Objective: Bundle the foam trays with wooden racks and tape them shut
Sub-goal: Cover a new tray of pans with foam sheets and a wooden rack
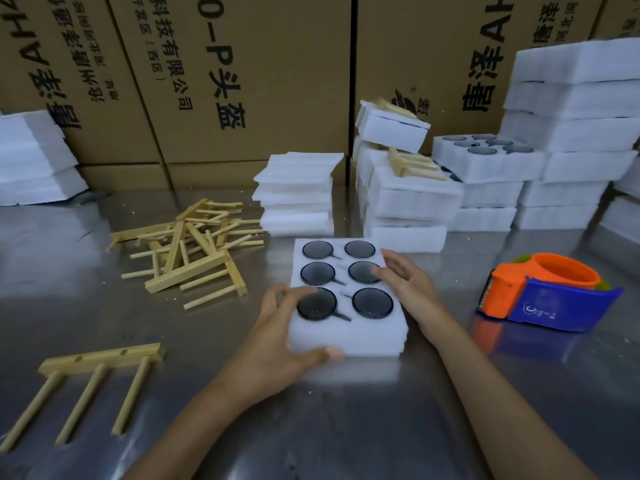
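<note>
Six dark round discs with thin stems (372,302) sit in pockets of the white rectangular foam tray (363,332), which lies flat on the shiny metal tabletop (346,427) between the two hands. The left hand (277,344) grips the tray's near left corner: its thumb lies along the near side wall and its fingers (277,293) curl over the top, resting on the nearest left disc. The right hand (407,280) lies over the tray's right edge with fingers relaxed and slightly spread, their tips touching the middle right disc; it holds nothing.

Foam of this kind looks very light, soft and easily dented, so it should probably be taken by the two long side walls with flat fingers, not pinched at a corner. The discs look smooth and loose in their pockets, so the tray is best kept level.

To the left of the left fingers, near the front edge, lies a pale wooden rack with three pegs (100,358), apart from the tray; it looks stiff and light, best lifted by its crossbar. Beyond those fingers is a heap of similar racks (194,247). Right of the right fingers, well apart, stands an orange and blue tape dispenser (540,292). Farther back are stacks of white foam blocks (571,133), some carrying racks, against brown printed cardboard cartons (242,64).
</note>
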{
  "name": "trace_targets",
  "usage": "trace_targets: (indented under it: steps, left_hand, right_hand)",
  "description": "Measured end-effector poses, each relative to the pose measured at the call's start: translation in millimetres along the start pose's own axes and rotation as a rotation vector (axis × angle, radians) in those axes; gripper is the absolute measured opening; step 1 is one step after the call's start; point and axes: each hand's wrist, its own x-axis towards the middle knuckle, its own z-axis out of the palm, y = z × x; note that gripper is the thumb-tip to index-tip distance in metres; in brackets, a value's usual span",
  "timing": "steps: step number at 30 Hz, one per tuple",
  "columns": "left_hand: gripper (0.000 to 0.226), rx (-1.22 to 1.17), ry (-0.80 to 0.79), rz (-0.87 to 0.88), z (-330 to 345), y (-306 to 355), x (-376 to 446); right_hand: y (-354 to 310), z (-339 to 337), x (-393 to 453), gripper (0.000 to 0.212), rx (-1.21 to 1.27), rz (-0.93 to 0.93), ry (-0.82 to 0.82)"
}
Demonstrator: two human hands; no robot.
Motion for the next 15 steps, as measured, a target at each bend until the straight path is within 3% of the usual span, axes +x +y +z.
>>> trace_targets:
  steps: [2,5,11,13,15]
  left_hand:
    - [0.060,-0.053,0.048,-0.045,-11,3,14]
    - [0.030,-0.033,0.218,-0.055,-30,2,62]
    - [0.062,0.466,0.336,-0.005,-63,1,196]
    - [0.069,0.643,0.283,-0.060,-64,-3,226]
    - [0.060,0.783,0.202,-0.119,-63,-8,241]
  right_hand:
    - [3,1,1,0.033,-0.018,-0.006,0.017]
    - [3,2,0,0.035,-0.024,-0.007,0.036]
    - [8,0,4,0.028,-0.051,-0.065,0.034]
    - [9,-2,7,0.026,-0.057,-0.076,0.041]
    - [9,-3,9,0.024,-0.052,-0.079,0.058]
